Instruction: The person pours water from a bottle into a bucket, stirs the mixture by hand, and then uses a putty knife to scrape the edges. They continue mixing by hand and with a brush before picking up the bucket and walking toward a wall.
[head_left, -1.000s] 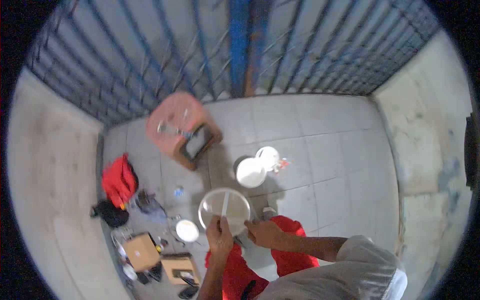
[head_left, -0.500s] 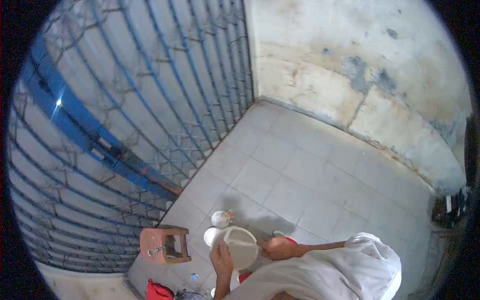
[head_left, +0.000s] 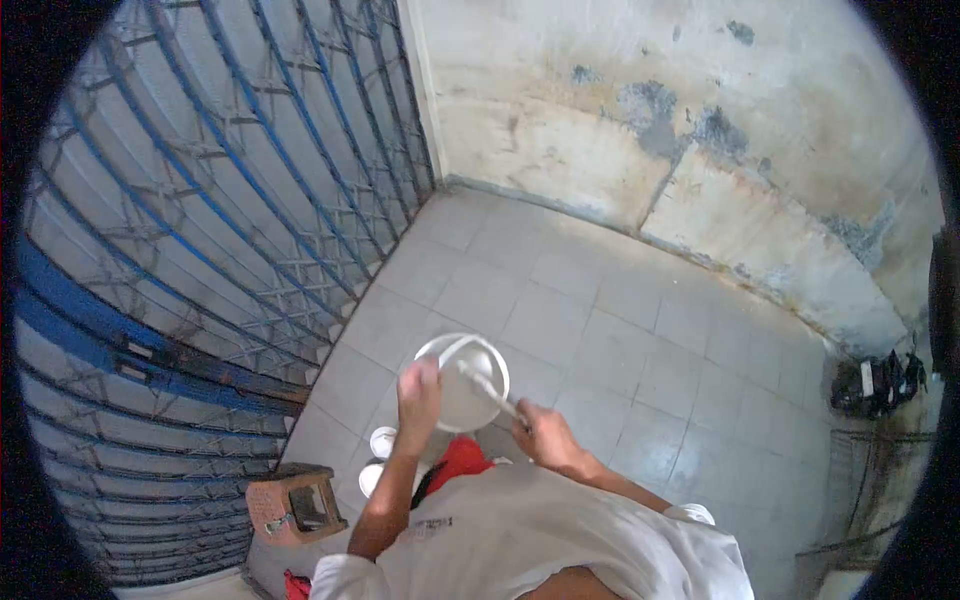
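Observation:
A white bucket (head_left: 507,378) with pale contents is in front of me in the head view, above the tiled floor. My left hand (head_left: 420,385) is closed at its left side, where the white bucket handle (head_left: 458,346) meets the fingers. My right hand (head_left: 545,435) grips a pale stick-like tool (head_left: 492,390) that slants down into the bucket. The tool's far end is blurred, so its kind cannot be made out. Two white containers, one small (head_left: 383,442) and one beside it (head_left: 370,478), stand left of my left forearm.
An orange-brown plastic stool (head_left: 268,508) stands at lower left by the blue folding metal gate (head_left: 215,190). Grey floor tiles (head_left: 560,310) run to a stained, peeling wall (head_left: 560,150). A black bag-like bundle (head_left: 875,388) lies at right. Red fabric (head_left: 462,456) shows below the bucket.
The bucket and both hands have moved up in the view, away from my body. The stick-like tool now shows plainly in the right hand. The view has shifted, with the stool lower and further left.

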